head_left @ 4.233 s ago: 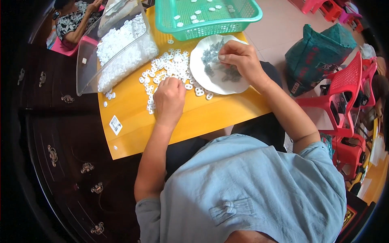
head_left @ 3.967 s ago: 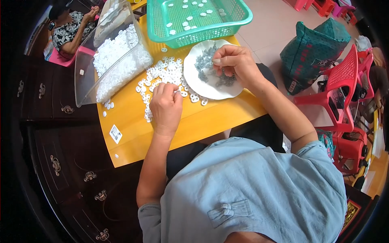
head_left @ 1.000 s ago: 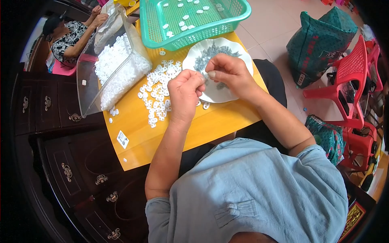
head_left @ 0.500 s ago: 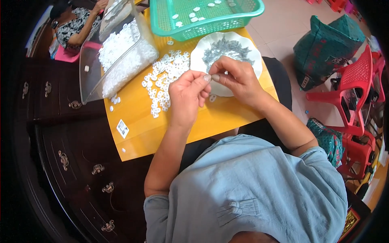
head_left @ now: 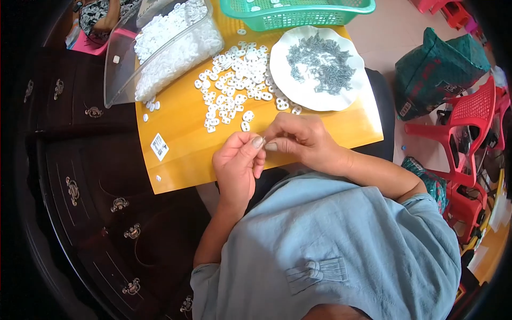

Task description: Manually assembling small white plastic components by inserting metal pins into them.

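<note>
Over the near edge of the yellow table, my left hand and my right hand meet, thumbs and fingertips pinched close together. Whatever sits between the fingertips is too small and covered to name. Just beyond them lies a spread of small white oval pieces with holes. Behind my right hand stands a white scallop-edged plate bearing many small grey metal pieces, thin like screws or pins.
A clear plastic bin heaped with white pieces stands at the far left. A green basket holds a few more at the back. Dark drawers flank the table on the left; a red chair and green bag are on the right.
Both hands have drawn back toward my body, from beside the plate to the table's near edge, still pinched together. The plate's metal pieces are now uncovered. The view has shifted slightly.
</note>
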`<state>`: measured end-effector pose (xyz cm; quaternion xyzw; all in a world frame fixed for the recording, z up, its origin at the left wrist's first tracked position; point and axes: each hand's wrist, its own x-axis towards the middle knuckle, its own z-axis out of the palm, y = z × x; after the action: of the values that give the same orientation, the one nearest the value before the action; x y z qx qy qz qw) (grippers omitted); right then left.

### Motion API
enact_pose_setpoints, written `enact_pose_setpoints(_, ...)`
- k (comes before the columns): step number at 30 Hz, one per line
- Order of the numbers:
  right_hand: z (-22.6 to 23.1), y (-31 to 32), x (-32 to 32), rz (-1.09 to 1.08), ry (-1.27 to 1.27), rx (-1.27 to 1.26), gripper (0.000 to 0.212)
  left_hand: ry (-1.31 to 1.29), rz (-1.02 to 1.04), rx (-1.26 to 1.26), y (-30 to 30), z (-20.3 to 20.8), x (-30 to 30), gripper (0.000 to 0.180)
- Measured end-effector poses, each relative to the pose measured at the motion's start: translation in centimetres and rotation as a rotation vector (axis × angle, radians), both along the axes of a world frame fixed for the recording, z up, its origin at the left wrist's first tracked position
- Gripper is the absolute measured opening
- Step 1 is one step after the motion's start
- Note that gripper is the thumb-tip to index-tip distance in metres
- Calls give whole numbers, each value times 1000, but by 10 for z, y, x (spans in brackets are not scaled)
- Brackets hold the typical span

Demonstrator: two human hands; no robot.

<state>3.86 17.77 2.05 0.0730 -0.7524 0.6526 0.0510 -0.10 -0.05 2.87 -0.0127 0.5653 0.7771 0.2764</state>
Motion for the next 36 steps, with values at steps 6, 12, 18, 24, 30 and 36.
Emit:
enact_pose_setpoints(6, -3, 6, -5, -80, 213, 125, 9, -67, -61, 35, 7, 2, -6, 10)
enact_pose_setpoints(12, 3, 16, -5, -70, 231, 89, 7, 142, -8, -222, 12, 0, -17, 8)
enact_pose_setpoints(18, 0, 26, -4, -253, 9, -198, 4, 1324, -157, -797, 35, -16, -82, 14)
enact_pose_setpoints(24, -4, 29, 2, -268, 37, -152, 9, 1309, -221, -900, 41, -24, -89, 20)
enact_pose_setpoints(30, -1, 27, -1, -260, 51, -133, 9, 688, -138, -476, 30, -25, -84, 11)
enact_pose_setpoints(36, -6, 15, -7, -222, -50, -272, 6, -150, -51, 131, 28, 3, -55, 8)
